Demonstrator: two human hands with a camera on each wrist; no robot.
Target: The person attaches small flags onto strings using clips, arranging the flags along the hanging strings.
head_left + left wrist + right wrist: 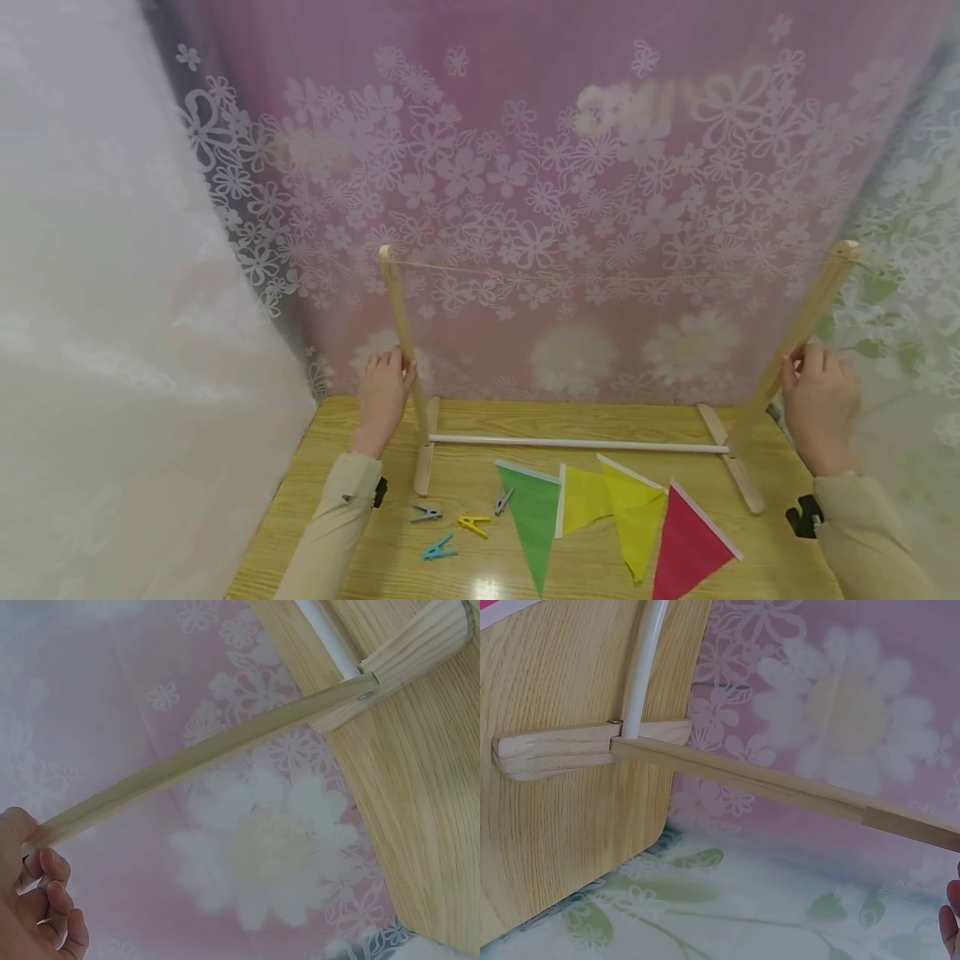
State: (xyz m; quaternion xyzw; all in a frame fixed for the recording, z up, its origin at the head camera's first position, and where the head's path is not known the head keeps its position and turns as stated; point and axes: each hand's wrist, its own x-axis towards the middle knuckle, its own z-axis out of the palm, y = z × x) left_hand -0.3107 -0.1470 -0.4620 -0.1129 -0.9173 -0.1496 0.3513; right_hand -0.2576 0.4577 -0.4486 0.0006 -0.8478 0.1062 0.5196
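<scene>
A wooden stand has two upright posts on flat feet, joined low down by a white rod (577,443). A thin string (570,274) runs between the post tops. My left hand (384,392) pinches the left post (401,312) partway up, thumb and fingers on either side; the left wrist view shows this post (202,756) running down to its foot. On the right post (813,304), my right hand (821,404) grips at about the same height with curled fingers. Only its fingertips (951,915) show in the right wrist view, beside the post (780,787).
On the wooden table in front of the stand lie green (534,508), yellow (626,508) and red (690,542) pennants with white edges. Several clothespins lie left of them, among them a yellow one (474,524) and a blue one (438,548). Flowered curtains (525,167) hang close behind.
</scene>
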